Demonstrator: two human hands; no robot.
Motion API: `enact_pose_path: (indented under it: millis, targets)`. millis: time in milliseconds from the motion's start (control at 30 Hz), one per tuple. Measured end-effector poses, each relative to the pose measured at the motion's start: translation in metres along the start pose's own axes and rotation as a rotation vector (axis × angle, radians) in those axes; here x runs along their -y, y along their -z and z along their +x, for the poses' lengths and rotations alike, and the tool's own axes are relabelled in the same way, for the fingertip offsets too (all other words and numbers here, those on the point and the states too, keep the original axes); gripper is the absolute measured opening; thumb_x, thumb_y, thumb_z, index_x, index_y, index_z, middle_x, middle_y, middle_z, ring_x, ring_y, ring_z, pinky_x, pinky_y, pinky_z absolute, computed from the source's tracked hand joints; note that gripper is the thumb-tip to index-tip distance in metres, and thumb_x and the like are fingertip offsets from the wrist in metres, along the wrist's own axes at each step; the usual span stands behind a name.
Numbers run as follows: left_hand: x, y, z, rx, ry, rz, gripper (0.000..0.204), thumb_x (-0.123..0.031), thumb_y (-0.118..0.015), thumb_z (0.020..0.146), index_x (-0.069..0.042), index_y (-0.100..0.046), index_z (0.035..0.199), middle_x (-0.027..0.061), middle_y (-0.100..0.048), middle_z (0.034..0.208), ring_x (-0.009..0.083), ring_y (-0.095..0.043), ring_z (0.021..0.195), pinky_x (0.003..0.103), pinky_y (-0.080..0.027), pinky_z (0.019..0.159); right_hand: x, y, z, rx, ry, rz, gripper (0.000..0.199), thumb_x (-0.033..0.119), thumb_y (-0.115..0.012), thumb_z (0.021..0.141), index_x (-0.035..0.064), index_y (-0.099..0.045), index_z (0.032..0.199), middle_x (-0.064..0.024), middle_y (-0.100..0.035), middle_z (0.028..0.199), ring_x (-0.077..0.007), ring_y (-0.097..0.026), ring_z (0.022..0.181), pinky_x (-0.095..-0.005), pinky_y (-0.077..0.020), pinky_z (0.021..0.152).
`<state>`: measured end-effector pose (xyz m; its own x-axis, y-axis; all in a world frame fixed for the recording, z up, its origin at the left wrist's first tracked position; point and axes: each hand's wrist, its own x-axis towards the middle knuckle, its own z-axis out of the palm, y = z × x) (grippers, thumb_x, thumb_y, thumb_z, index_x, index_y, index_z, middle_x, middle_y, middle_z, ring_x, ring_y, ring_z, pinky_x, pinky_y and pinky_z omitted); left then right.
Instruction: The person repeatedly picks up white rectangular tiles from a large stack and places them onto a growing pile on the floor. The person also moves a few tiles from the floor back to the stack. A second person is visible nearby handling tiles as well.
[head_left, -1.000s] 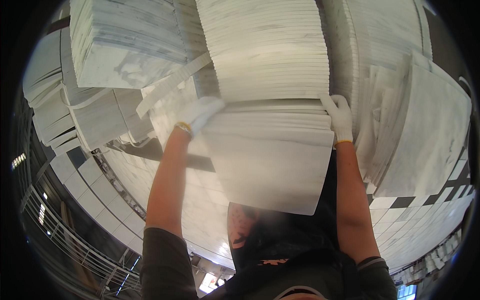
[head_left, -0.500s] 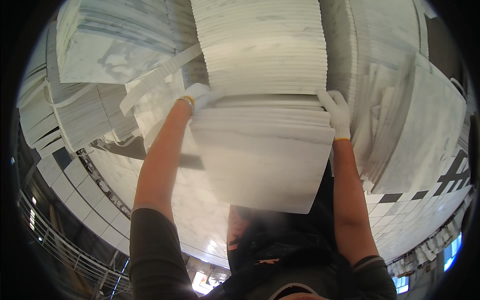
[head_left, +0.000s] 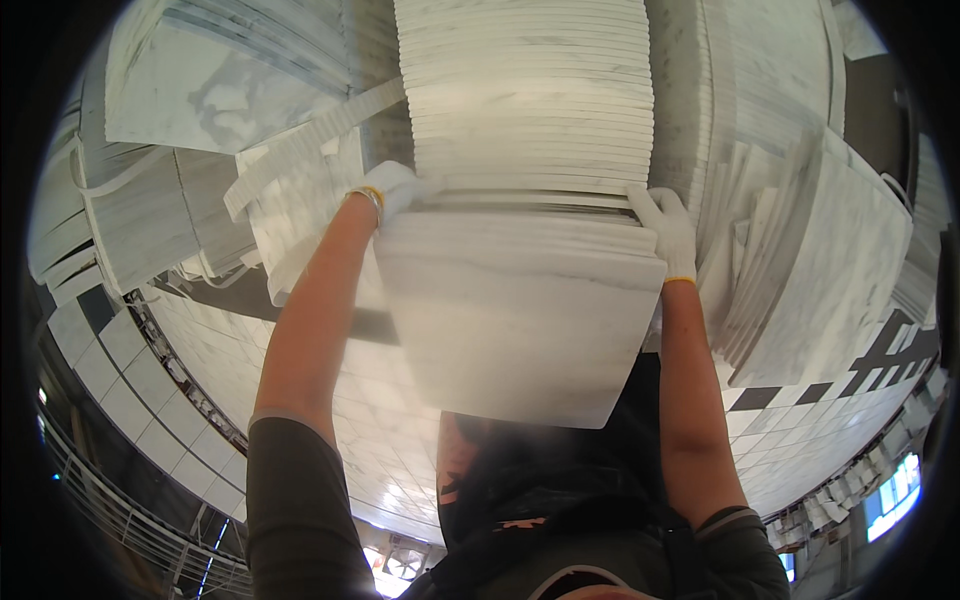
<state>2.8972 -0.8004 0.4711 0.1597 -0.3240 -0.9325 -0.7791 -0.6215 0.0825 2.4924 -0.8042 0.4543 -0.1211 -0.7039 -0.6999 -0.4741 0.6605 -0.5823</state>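
A long row of white marble slabs [head_left: 530, 95] stands on edge in front of me, packed tightly. Closer to my body, several slabs lean together, the nearest a broad white marble slab [head_left: 510, 320] with faint grey veining. My left hand [head_left: 395, 188], in a white knit glove with a yellow cuff, is at the left edges by the narrow gap between row and leaning group; its fingertips are partly hidden. My right hand [head_left: 665, 225], gloved alike, is closed on the right edges at that gap, fingers reaching into it. A thin slab edge shows between the hands.
Another slab stack [head_left: 230, 85] stands at the far left, near a pale strip [head_left: 310, 140]. On the right, several slabs [head_left: 820, 270] lean beside a further row. Light and dark tiles [head_left: 785, 420] cover the floor, and a metal railing [head_left: 130, 510] is at lower left.
A thin slab edge now shows against the far row, with the dark gap on its near side. My right hand has shifted slightly left and nearer; the whole view has turned a little.
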Motion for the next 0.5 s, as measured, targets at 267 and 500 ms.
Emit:
enact_pose_path:
  millis: [267,500]
  targets:
    - [-0.002,-0.001,0.004,0.009,0.040,0.036,0.069,-0.062,-0.073,0.086,0.005,-0.078,0.102,0.0131,-0.076,0.093,0.0199,-0.067,0.083,0.033,-0.053,0.076,0.009,0.008,0.003,0.026,-0.049,-0.046,0.048,0.048,-0.077,0.085,0.0006,-0.072,0.088,-0.0060,-0.066,0.077,-0.0153,-0.057,0.073,-0.0336,-0.0477,0.068]
    - [0.006,-0.003,0.012,0.002,0.002,0.072,0.071,-0.064,-0.073,0.086,0.005,-0.077,0.103,0.0138,-0.076,0.097,0.0209,-0.067,0.087,0.034,-0.053,0.079,0.007,0.001,-0.001,-0.067,0.080,-0.148,0.047,0.048,-0.078,0.084,0.0016,-0.071,0.089,-0.0079,-0.069,0.080,-0.0193,-0.062,0.074,-0.0368,-0.0501,0.072]
